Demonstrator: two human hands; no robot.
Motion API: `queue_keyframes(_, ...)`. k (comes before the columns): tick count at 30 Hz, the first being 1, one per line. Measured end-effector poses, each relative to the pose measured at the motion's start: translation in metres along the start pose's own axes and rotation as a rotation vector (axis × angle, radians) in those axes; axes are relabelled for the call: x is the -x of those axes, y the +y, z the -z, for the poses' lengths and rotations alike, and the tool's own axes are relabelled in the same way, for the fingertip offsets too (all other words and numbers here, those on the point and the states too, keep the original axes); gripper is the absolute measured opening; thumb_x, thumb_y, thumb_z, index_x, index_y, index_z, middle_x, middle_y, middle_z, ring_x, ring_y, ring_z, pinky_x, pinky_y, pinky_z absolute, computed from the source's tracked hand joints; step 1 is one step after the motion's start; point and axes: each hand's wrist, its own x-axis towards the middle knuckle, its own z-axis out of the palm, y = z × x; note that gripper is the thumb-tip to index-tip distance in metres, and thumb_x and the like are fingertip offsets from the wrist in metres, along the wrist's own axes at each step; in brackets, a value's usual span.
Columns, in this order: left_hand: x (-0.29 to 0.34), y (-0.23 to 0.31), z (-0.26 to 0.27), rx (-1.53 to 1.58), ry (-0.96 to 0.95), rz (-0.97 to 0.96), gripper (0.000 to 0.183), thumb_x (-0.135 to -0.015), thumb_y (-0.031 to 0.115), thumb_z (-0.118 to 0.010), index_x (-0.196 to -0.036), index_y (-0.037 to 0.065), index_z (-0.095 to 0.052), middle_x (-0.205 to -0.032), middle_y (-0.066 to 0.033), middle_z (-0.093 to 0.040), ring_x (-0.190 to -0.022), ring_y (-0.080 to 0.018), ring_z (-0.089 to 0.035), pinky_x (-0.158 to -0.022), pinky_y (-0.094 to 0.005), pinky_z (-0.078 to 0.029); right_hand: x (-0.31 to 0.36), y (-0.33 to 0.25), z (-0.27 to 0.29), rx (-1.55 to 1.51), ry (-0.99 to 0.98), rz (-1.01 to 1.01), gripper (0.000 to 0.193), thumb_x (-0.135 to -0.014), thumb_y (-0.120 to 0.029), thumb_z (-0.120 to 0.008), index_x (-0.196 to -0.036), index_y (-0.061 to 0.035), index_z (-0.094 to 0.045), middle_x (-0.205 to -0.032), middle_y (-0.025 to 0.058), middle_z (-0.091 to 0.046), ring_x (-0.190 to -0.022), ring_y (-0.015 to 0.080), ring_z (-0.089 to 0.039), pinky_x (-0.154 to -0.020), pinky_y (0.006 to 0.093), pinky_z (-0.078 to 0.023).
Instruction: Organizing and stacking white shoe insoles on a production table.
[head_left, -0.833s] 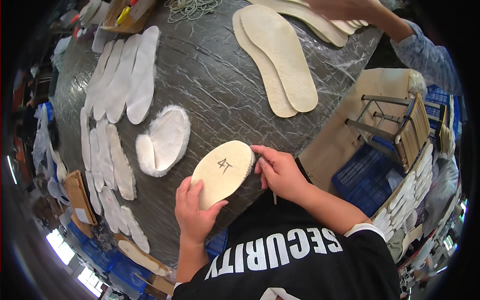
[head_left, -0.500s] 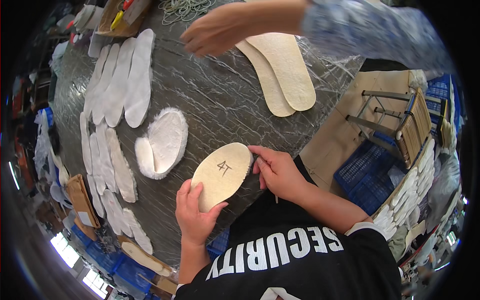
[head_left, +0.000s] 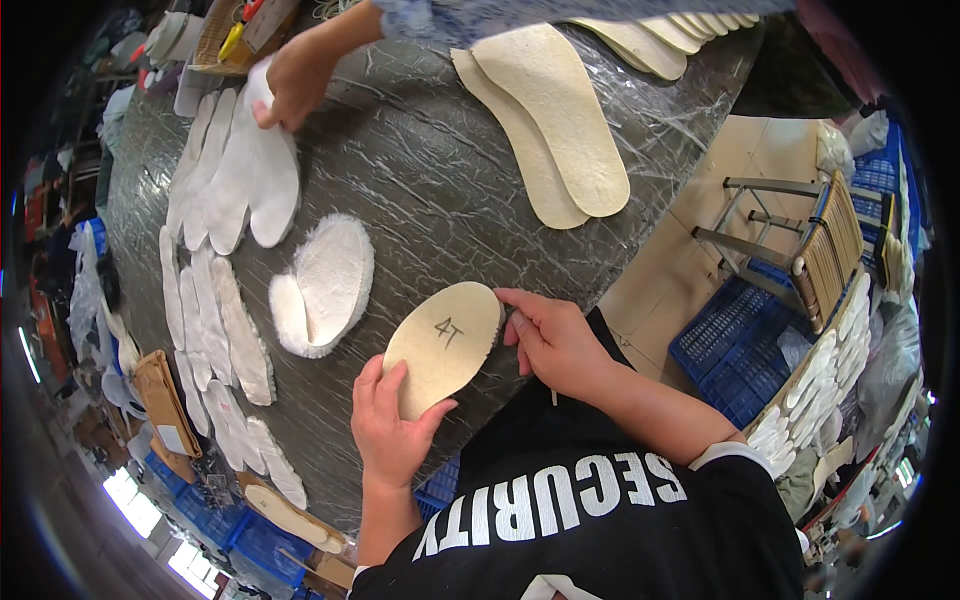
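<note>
Dark, shiny table [head_left: 430, 180], streaked pale. At left, white insoles [head_left: 272, 200] overlap in rows; at the far end, a co-worker's hand [head_left: 300, 80] has its fingers on one. Next to the right, a folded fuzzy white piece [head_left: 335, 265] lies flat, apart from mine.

Near side, middle: my left hand [head_left: 390, 425] grips the near end of an oval cream piece [head_left: 445, 340], fingers over its face, thumb at the rim. Dark ink mark on the face, fleece along the right edge. I judge it light, bendable yet firm enough to keep its shape, not slippery, hard to damage; the fleece should squash. Best hold: across the near end, thumb opposing, right rim left clear.

My right hand [head_left: 560, 345] has bent fingers, index tip at the far right rim; whether they pinch anything, I cannot tell. Farther off: two large cream insoles [head_left: 575, 130], then blue crates [head_left: 735, 365] and a stool [head_left: 832, 250] at right.
</note>
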Motion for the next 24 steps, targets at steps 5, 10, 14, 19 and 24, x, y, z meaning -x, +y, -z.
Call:
queue_keyframes(5, -0.002, 0.001, 0.0, -0.019, -0.043, 0.009, 0.072, -0.058, 0.036, -0.087, -0.113, 0.002, -0.056, -0.118, -0.0198, -0.055, -0.102, -0.0382, -0.056, -0.086, -0.0439, -0.049, 0.0, -0.002, 0.0, -0.023, -0.02, 0.011, 0.037, -0.095, -0.002, -0.04, -0.129, 0.0049, -0.051, -0.076, 0.0097, -0.061, -0.052, 0.0137, -0.059, -0.052, 0.0278, -0.049)
queue_keyframes(10, -0.002, 0.002, -0.002, -0.041, -0.017, -0.012, 0.071, -0.058, 0.034, -0.088, -0.113, 0.002, -0.056, -0.118, -0.0197, -0.055, -0.102, -0.0383, -0.056, -0.086, -0.0441, -0.049, 0.0, -0.002, 0.0, -0.062, -0.018, 0.029, 0.036, -0.093, -0.001, -0.042, -0.127, 0.0064, -0.051, -0.075, 0.0113, -0.061, -0.052, 0.0155, -0.059, -0.053, 0.0297, -0.05)
queue_keyframes(14, -0.002, 0.002, -0.003, -0.039, -0.054, 0.001, 0.071, -0.057, 0.032, -0.088, -0.113, 0.003, -0.056, -0.119, -0.0193, -0.055, -0.102, -0.0378, -0.056, -0.086, -0.0443, -0.048, 0.0, 0.001, 0.0, -0.068, -0.042, 0.014, 0.037, -0.095, -0.001, -0.039, -0.131, 0.0027, -0.05, -0.079, 0.0068, -0.059, -0.054, 0.0109, -0.057, -0.052, 0.0254, -0.048)
queue_keyframes(19, -0.002, 0.003, -0.006, -0.045, -0.026, 0.004, 0.071, -0.057, 0.034, -0.088, -0.113, 0.004, -0.055, -0.119, -0.0185, -0.055, -0.102, -0.0374, -0.056, -0.085, -0.0445, -0.048, 0.0, 0.0, 0.001, -0.059, -0.048, 0.01, 0.037, -0.096, -0.002, -0.043, -0.131, 0.0024, -0.049, -0.077, 0.0066, -0.059, -0.055, 0.0101, -0.057, -0.052, 0.0252, -0.048)
queue_keyframes(24, -0.001, 0.003, -0.007, -0.064, -0.013, 0.047, 0.072, -0.056, 0.035, -0.087, -0.113, 0.004, -0.056, -0.12, -0.0169, -0.055, -0.101, -0.0368, -0.056, -0.084, -0.0442, -0.048, 0.007, -0.017, 0.0, 0.435, -0.01, 0.151, 0.062, -0.079, -0.012, -0.072, -0.135, -0.0044, -0.047, -0.114, 0.0168, -0.059, -0.086, 0.0253, -0.065, -0.072, 0.0367, -0.053)
